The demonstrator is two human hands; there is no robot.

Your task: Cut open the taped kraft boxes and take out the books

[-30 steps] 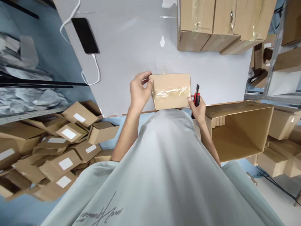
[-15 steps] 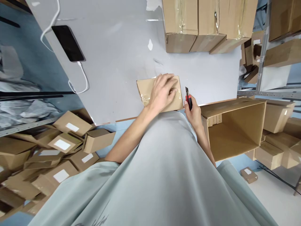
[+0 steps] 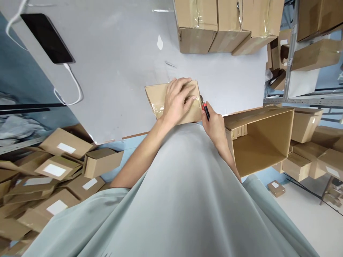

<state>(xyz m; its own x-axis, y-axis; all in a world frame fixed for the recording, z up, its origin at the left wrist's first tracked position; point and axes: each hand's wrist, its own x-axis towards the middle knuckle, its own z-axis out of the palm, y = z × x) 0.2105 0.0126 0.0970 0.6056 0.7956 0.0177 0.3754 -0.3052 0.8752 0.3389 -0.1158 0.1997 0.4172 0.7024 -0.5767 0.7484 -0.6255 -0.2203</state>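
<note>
Left hand (image 3: 177, 101) laid flat with fingers slightly spread on a taped carton (image 3: 156, 95), carton at the near edge of the desk (image 3: 120, 82), right hand (image 3: 213, 124) wrapped around a red-and-black cutter (image 3: 205, 110), blade by the carton's right end.

A dark phone (image 3: 47, 38) lies at the upper left of the frame, with a white cable (image 3: 72, 74) plugged into its lower end and looping over the table (image 3: 115, 71). Three taped cardboard boxes (image 3: 227, 21) stand side by side at upper right. A large open carton (image 3: 259, 118) sits right of centre. Brown boxes with white labels (image 3: 60, 203) are heaped at lower left; a small labelled box (image 3: 277, 190) rests on the pale floor (image 3: 291, 217), lower right.
</note>
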